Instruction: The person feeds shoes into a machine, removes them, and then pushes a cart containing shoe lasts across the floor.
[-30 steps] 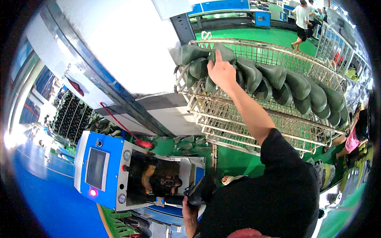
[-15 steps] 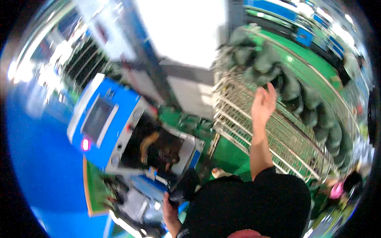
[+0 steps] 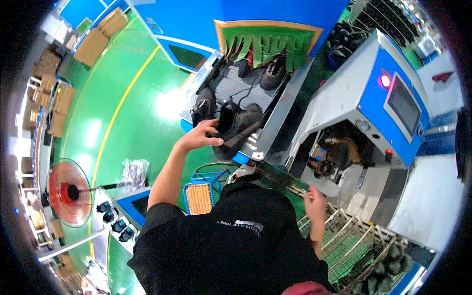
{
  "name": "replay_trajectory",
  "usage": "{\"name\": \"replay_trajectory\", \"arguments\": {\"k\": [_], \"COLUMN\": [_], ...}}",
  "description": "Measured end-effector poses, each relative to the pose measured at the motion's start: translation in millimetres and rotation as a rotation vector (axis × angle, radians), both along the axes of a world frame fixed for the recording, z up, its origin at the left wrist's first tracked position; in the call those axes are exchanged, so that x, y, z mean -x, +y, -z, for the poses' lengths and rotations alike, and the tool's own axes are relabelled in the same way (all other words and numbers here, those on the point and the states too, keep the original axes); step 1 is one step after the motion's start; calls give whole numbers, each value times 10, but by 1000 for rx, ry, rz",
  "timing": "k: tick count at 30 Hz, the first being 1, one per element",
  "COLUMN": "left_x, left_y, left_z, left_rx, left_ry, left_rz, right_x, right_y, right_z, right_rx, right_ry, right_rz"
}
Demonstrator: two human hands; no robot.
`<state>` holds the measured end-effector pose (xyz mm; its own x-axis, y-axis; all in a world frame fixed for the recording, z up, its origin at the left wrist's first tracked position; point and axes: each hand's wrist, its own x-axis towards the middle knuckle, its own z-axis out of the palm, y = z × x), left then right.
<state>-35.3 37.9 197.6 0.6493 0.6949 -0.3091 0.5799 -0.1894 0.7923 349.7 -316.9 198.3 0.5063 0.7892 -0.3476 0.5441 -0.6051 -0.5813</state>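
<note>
My left hand (image 3: 197,136) grips a dark shoe (image 3: 239,129) by its collar, thumb and fingers on either side of the edge. The shoe, tilted, is at the near end of a metal conveyor bed (image 3: 240,87), its laces trailing loose. Another dark shoe (image 3: 204,104) stands just left of it, and a dark lace-up shoe (image 3: 273,74) sits farther in. Lower right, my right hand (image 3: 315,204) has loosely bent fingers, slightly apart, with nothing visible in them. It hangs between the blue-and-grey machine (image 3: 351,93) and a wire rack (image 3: 339,236).
Green fringe strips (image 3: 268,46) hang over the conveyor's opening in a blue housing. A blue-framed stool (image 3: 199,197) stands near my left side. A red fan (image 3: 70,192) and a table with small dark-and-teal items (image 3: 118,225) lie farther left. Dark rounded forms (image 3: 391,268) sit on the rack.
My view has swung left from the rack to the conveyor. My right hand has drawn back from over the rack's dark forms; my left hand has come up to the shoe.
</note>
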Motion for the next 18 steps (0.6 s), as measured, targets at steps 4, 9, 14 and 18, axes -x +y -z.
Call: {"name": "replay_trajectory", "arguments": {"k": [4,9,14,18], "left_x": [8,-42,452,873], "left_y": [30,-61,-335,-946], "left_z": [932,1318,870,535], "left_rx": [-210,-449,-476,-364], "left_ry": [665,601,547,612], "left_rz": [-151,-235,-267,-275], "right_x": [282,475,530,1], "right_y": [373,685,948,666], "right_z": [119,-424,-662,89], "right_rx": [11,189,222,84], "right_ry": [26,-97,-164,68], "right_rz": [-426,-364,-294,-345]}}
